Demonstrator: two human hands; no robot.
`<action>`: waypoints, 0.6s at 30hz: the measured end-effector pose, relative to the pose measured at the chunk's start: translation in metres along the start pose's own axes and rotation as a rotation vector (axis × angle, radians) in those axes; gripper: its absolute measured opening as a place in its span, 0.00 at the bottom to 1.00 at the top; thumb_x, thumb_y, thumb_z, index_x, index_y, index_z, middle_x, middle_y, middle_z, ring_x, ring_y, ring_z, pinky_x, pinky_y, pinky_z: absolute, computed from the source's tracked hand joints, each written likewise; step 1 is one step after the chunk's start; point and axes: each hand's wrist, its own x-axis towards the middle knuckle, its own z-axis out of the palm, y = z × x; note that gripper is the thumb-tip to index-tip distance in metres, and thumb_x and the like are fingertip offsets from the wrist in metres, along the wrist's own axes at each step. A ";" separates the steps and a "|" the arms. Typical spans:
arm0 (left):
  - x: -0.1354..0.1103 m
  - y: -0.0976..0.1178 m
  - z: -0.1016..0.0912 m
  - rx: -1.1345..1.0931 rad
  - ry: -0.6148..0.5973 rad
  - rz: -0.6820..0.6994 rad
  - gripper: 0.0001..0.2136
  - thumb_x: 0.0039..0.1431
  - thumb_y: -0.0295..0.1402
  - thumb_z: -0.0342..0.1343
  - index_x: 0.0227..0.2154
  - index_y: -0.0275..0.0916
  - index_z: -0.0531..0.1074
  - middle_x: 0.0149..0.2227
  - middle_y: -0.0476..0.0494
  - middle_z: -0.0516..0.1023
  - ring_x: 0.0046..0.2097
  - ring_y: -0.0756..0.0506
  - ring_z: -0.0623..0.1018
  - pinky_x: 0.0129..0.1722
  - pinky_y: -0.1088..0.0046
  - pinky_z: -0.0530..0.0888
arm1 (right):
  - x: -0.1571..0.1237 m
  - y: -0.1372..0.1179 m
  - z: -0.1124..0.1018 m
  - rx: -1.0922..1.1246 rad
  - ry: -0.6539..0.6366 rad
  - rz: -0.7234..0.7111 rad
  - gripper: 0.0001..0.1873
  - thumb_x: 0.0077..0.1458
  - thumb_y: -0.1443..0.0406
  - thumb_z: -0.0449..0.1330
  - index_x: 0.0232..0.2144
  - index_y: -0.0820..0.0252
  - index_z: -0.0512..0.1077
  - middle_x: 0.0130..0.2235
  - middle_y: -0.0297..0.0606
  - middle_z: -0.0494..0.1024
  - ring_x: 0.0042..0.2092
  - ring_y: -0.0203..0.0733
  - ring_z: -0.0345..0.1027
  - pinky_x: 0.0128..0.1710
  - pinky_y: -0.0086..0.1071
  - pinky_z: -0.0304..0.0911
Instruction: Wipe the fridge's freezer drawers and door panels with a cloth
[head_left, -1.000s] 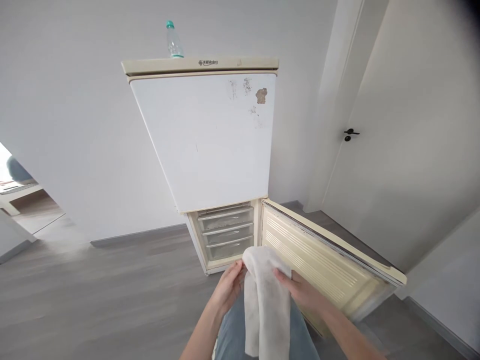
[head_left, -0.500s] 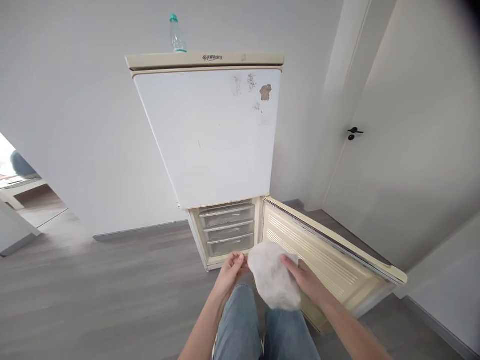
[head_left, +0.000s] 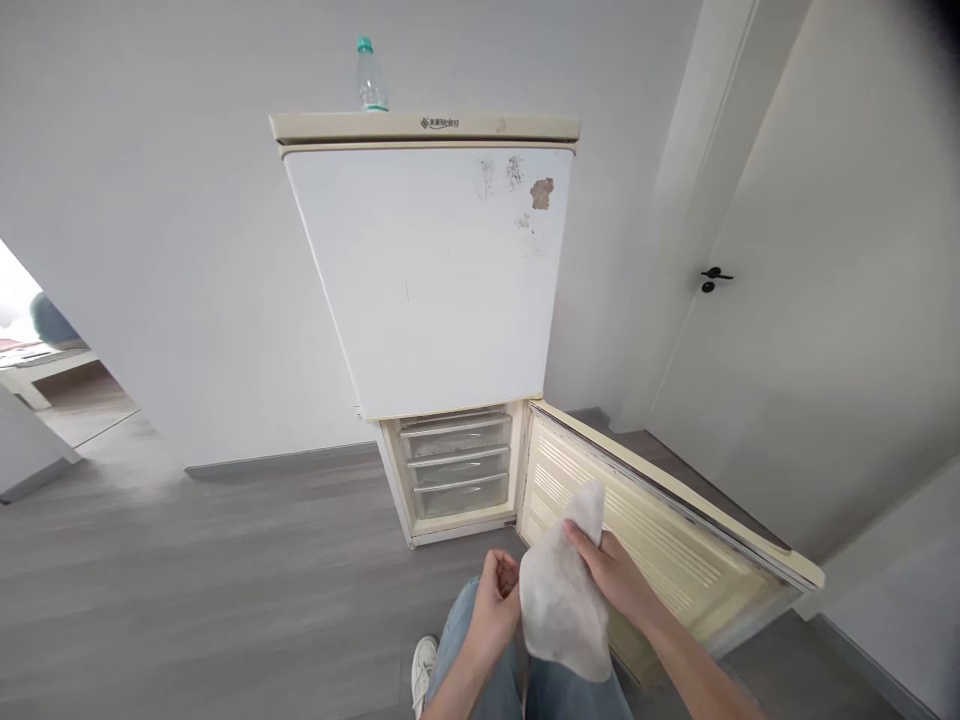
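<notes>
A whitish cloth [head_left: 564, 605] with grey smudges hangs in front of my knees. My right hand [head_left: 611, 570] grips it near its upper right, thumb on top. At the cloth's left edge is my left hand [head_left: 498, 597], fingers curled; whether they pinch the edge is hidden. Beyond them stands a white fridge [head_left: 427, 280] with its upper door closed and its lower door [head_left: 622, 500] swung out to the right. Several clear drawers [head_left: 461, 468] show inside the lower compartment. The lower door's ribbed inner face lies just behind the cloth.
A clear bottle [head_left: 370, 80] with a green cap stands on the fridge top. To the right is a pale room door with a black handle [head_left: 715, 274]. Grey wood-look floor [head_left: 225, 600] spreads to the left. One white shoe [head_left: 424, 668] shows below.
Both hands and the cloth have moved down and slightly right. The cloth has turned, one corner now pointing up. The view has shifted a little, and a shoe has come into sight.
</notes>
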 end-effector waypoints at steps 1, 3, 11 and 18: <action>0.000 0.003 0.001 0.031 0.014 0.030 0.12 0.50 0.42 0.59 0.28 0.41 0.66 0.26 0.55 0.67 0.29 0.53 0.65 0.30 0.76 0.62 | -0.001 -0.001 0.001 0.008 0.006 0.002 0.25 0.51 0.44 0.53 0.18 0.56 0.59 0.19 0.33 0.63 0.23 0.38 0.59 0.24 0.32 0.54; 0.000 0.013 0.003 0.069 -0.061 0.041 0.12 0.53 0.43 0.55 0.29 0.39 0.70 0.25 0.52 0.70 0.30 0.52 0.67 0.32 0.75 0.64 | -0.002 -0.003 0.004 -0.004 0.068 0.014 0.25 0.50 0.43 0.54 0.19 0.57 0.61 0.20 0.34 0.66 0.25 0.39 0.62 0.26 0.32 0.55; -0.011 0.035 0.006 -0.280 -0.166 -0.191 0.18 0.54 0.46 0.53 0.37 0.37 0.77 0.32 0.43 0.82 0.39 0.42 0.77 0.42 0.67 0.69 | -0.002 0.005 0.006 0.073 0.041 0.068 0.27 0.50 0.43 0.55 0.35 0.60 0.74 0.39 0.44 0.77 0.42 0.50 0.70 0.38 0.35 0.65; -0.006 0.050 -0.008 -0.401 -0.224 -0.168 0.13 0.52 0.36 0.59 0.40 0.38 0.74 0.31 0.45 0.80 0.34 0.48 0.77 0.38 0.73 0.70 | -0.009 0.002 0.004 0.250 -0.054 0.067 0.27 0.51 0.46 0.58 0.43 0.59 0.73 0.44 0.45 0.77 0.46 0.53 0.71 0.41 0.37 0.67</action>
